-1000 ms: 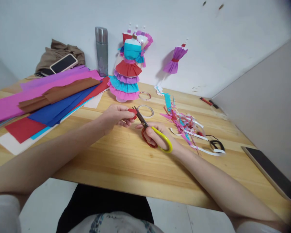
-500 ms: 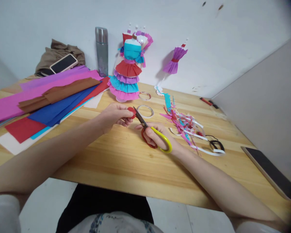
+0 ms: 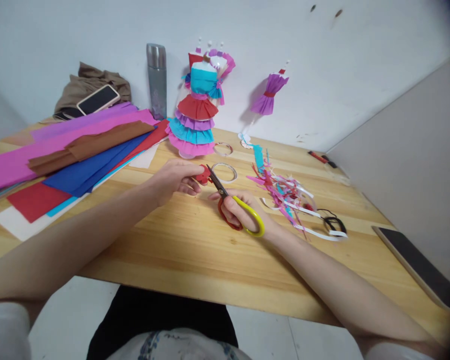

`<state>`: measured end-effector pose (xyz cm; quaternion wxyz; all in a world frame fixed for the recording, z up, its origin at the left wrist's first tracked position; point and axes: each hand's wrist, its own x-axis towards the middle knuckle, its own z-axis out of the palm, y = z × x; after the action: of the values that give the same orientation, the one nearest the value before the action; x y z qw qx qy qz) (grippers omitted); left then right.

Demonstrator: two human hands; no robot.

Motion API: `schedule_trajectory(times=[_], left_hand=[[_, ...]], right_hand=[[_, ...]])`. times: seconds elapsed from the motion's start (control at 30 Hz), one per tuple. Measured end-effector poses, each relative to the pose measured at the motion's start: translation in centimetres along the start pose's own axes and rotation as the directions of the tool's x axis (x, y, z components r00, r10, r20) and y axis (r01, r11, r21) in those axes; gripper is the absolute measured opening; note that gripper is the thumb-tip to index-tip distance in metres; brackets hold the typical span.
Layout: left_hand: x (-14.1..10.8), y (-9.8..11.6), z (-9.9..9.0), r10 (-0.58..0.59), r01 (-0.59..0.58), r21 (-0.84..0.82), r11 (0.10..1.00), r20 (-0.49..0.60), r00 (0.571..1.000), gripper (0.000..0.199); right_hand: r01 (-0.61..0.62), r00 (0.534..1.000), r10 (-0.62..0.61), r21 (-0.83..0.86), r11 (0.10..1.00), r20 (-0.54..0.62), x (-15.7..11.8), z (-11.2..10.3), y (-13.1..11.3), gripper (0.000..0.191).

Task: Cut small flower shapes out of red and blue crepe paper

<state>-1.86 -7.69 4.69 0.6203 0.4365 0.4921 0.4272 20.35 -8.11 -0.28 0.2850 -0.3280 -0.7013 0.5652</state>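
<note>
Pinched between the thumb and fingers of my left hand (image 3: 178, 177) is a small red paper piece (image 3: 203, 173) with a scalloped edge. My right hand (image 3: 240, 206) grips scissors (image 3: 253, 215) with yellow and red handles. Their dark blades point up and left, with the tips beside the red piece's right edge. Just beyond the hands lies a ring of tape (image 3: 225, 173). Behind it stands a doll-sized dress form (image 3: 199, 107) in tiered turquoise, red, purple and pink crepe paper.
Crepe paper sheets (image 3: 82, 165) are piled at the left, near a grey bottle (image 3: 157, 82) and a phone (image 3: 98, 99). Paper scraps (image 3: 281, 187) lie right of my hands. A tablet-like device (image 3: 416, 265) rests at the right edge. A purple dress form (image 3: 270, 94) stands by the wall.
The red paper piece has turned in my left hand's fingers, and more of its notched outline shows. My left hand has shifted slightly left; the scissors have barely moved.
</note>
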Motion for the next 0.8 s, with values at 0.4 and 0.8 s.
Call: schedule_trajectory(times=[0.4, 0.8], left_hand=[[0.03, -0.28, 0.02, -0.026, 0.027, -0.076, 0.997, 0.018, 1.0, 0.041], [-0.17, -0.77, 0.19, 0.026, -0.026, -0.022, 0.999, 0.005, 1.0, 0.021]], right_hand=[[-0.01, 1.0, 0.01, 0.001, 1.0, -0.015, 0.1, 0.13, 0.04, 0.07], [-0.011, 1.0, 0.01, -0.004, 1.0, -0.019, 0.07, 0.14, 0.12, 0.07]])
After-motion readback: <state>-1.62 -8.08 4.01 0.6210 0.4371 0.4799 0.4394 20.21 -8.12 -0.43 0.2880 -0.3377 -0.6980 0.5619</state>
